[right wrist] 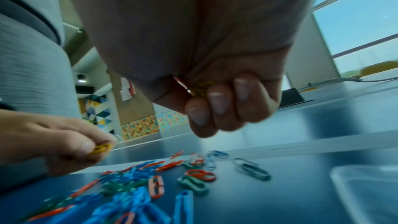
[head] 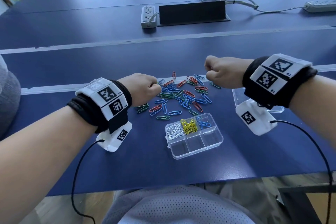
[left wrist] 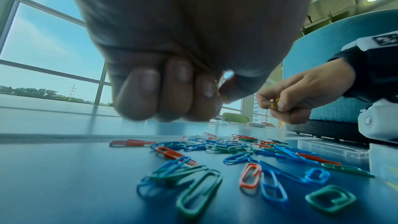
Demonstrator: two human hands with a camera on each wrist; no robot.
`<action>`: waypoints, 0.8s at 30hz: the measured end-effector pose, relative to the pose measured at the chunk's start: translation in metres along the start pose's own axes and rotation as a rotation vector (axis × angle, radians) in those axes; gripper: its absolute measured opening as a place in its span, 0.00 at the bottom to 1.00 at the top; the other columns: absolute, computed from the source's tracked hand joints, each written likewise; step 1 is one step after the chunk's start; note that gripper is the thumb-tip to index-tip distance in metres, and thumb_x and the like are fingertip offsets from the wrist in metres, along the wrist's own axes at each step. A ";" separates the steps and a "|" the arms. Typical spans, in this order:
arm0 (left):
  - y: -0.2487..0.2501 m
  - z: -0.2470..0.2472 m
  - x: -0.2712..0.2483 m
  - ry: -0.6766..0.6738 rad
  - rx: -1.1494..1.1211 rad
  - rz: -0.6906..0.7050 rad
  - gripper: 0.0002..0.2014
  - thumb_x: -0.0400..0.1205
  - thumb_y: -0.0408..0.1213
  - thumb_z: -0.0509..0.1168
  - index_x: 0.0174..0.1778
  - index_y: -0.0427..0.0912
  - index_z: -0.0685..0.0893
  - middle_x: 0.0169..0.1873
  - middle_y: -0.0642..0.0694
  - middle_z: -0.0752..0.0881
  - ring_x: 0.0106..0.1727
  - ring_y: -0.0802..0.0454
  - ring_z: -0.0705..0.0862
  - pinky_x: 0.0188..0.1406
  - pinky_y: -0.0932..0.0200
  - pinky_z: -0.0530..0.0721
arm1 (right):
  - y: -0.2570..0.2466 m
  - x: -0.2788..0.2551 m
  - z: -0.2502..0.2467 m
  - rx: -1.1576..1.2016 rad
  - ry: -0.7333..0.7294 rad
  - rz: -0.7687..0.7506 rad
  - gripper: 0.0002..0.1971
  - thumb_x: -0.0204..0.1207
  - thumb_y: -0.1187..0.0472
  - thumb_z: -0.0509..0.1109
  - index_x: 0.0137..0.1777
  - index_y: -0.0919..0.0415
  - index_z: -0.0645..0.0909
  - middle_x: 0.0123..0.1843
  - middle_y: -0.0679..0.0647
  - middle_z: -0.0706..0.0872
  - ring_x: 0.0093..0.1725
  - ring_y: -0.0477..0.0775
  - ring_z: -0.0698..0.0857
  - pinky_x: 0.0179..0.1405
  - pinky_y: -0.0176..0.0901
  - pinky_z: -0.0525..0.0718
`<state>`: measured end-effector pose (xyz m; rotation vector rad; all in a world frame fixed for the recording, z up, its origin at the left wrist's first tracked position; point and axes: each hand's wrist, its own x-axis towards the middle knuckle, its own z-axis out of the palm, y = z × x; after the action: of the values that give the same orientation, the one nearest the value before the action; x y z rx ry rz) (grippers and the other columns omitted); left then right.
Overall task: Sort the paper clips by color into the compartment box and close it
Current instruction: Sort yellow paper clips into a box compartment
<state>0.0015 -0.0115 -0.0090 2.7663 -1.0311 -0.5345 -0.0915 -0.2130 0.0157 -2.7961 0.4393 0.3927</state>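
A loose pile of blue, red and green paper clips (head: 181, 94) lies on the blue table. In front of it stands the clear compartment box (head: 194, 135), its far row holding white clips (head: 173, 131), yellow clips (head: 189, 126) and a few blue clips (head: 204, 123); its near row holds nothing. My left hand (head: 145, 85) hovers at the pile's left edge and pinches a yellow clip (right wrist: 101, 148) between thumb and fingers. My right hand (head: 221, 72) is raised above the pile's far right, fingers curled around several yellow clips (right wrist: 201, 88).
The box's clear lid (head: 241, 96) lies on the table under my right wrist. A power strip (head: 148, 16) and a black cable hatch (head: 192, 13) sit further back, a second strip (head: 321, 5) at far right. Cables hang from both wrist cameras.
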 end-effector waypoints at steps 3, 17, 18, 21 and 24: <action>-0.002 0.001 -0.002 -0.015 -0.039 0.020 0.12 0.82 0.39 0.52 0.37 0.37 0.73 0.29 0.46 0.73 0.38 0.44 0.72 0.38 0.57 0.70 | -0.017 -0.010 0.006 0.018 -0.039 -0.107 0.11 0.81 0.62 0.52 0.61 0.59 0.70 0.38 0.52 0.78 0.37 0.56 0.76 0.36 0.40 0.74; 0.023 0.001 -0.029 -0.144 0.049 0.246 0.16 0.81 0.42 0.56 0.26 0.42 0.68 0.21 0.48 0.69 0.24 0.55 0.66 0.28 0.61 0.68 | -0.066 -0.057 0.010 -0.282 -0.186 -0.440 0.13 0.72 0.62 0.63 0.52 0.54 0.88 0.38 0.50 0.87 0.35 0.45 0.82 0.39 0.33 0.78; 0.027 0.002 -0.032 -0.165 0.066 0.278 0.16 0.82 0.42 0.55 0.28 0.43 0.70 0.22 0.48 0.70 0.25 0.56 0.68 0.30 0.60 0.68 | -0.067 -0.058 0.011 -0.287 -0.190 -0.440 0.14 0.72 0.62 0.65 0.53 0.51 0.88 0.40 0.49 0.88 0.39 0.50 0.82 0.41 0.34 0.78; 0.036 0.000 -0.039 -0.185 0.126 0.357 0.13 0.83 0.43 0.54 0.32 0.49 0.72 0.23 0.51 0.72 0.28 0.61 0.72 0.34 0.59 0.66 | -0.067 -0.057 0.012 -0.270 -0.225 -0.393 0.16 0.70 0.62 0.67 0.55 0.48 0.88 0.39 0.48 0.88 0.39 0.50 0.81 0.36 0.33 0.78; 0.043 -0.002 -0.041 -0.145 0.188 0.408 0.08 0.82 0.41 0.54 0.39 0.50 0.75 0.24 0.53 0.71 0.31 0.55 0.72 0.38 0.62 0.66 | -0.061 -0.056 0.009 -0.222 -0.210 -0.326 0.16 0.67 0.66 0.67 0.49 0.49 0.89 0.31 0.49 0.85 0.31 0.48 0.78 0.33 0.32 0.79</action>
<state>-0.0529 -0.0169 0.0148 2.5819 -1.7049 -0.6069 -0.1244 -0.1398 0.0386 -2.9218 -0.1146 0.6837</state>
